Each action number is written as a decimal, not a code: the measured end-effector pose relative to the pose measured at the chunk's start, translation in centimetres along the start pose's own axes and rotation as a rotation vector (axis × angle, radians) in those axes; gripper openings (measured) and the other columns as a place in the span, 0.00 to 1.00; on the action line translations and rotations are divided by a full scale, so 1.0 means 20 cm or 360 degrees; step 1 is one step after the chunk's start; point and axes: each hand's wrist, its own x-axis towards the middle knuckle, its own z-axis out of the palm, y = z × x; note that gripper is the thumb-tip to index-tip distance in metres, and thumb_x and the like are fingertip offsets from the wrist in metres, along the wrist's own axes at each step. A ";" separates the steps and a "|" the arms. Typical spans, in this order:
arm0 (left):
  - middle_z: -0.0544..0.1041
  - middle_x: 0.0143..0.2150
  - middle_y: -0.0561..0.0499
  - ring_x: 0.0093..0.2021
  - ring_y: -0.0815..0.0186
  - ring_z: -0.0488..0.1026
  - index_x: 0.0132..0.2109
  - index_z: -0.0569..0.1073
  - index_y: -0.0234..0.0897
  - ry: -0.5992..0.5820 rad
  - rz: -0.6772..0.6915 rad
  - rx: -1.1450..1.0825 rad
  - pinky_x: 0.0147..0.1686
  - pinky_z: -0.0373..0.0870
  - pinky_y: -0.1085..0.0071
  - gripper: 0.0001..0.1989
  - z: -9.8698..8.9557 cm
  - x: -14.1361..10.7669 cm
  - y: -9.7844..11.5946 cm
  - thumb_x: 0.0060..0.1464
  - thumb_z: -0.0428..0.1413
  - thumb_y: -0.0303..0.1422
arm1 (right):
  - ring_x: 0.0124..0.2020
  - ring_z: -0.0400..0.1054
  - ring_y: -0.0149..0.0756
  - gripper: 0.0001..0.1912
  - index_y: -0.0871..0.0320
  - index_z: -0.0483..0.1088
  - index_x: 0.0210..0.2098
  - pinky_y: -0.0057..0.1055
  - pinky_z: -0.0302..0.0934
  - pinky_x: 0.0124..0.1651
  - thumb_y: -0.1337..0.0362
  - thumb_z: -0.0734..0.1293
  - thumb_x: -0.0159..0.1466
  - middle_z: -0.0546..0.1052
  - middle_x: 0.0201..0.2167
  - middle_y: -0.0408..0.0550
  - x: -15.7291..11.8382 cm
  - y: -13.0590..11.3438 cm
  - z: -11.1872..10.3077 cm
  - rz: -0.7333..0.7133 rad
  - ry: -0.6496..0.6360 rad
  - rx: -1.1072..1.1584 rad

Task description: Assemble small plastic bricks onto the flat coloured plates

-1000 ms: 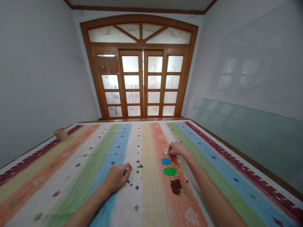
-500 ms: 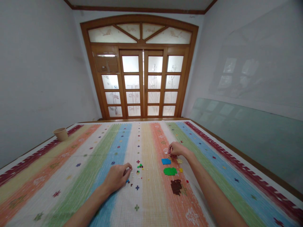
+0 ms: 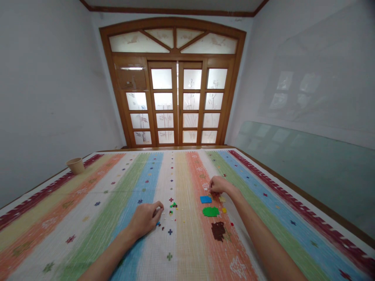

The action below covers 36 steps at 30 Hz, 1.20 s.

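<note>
Basically blue tile (image 3: 205, 199), long axis L–R

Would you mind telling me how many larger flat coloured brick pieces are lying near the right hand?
3: a blue piece just below the right hand, a green piece beneath it, and a brown piece closest to the person. Another could be hidden under the hand.
</note>
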 end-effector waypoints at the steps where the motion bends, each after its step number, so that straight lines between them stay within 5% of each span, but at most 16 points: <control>1: 0.74 0.22 0.54 0.25 0.66 0.71 0.40 0.75 0.39 0.0002 -0.0003 -0.0003 0.29 0.55 0.72 0.15 0.00 0.00 0.00 0.64 0.45 0.37 | 0.23 0.75 0.33 0.07 0.62 0.80 0.26 0.19 0.61 0.23 0.74 0.68 0.51 0.81 0.24 0.49 0.00 0.00 0.00 0.0000 0.0004 0.0006; 36: 0.74 0.22 0.54 0.24 0.65 0.72 0.40 0.75 0.39 0.0004 -0.0002 -0.0014 0.29 0.55 0.71 0.14 0.00 0.00 0.00 0.64 0.45 0.37 | 0.24 0.76 0.34 0.07 0.62 0.79 0.28 0.18 0.62 0.22 0.74 0.68 0.51 0.81 0.25 0.49 -0.01 -0.04 0.02 0.0004 0.0039 0.0015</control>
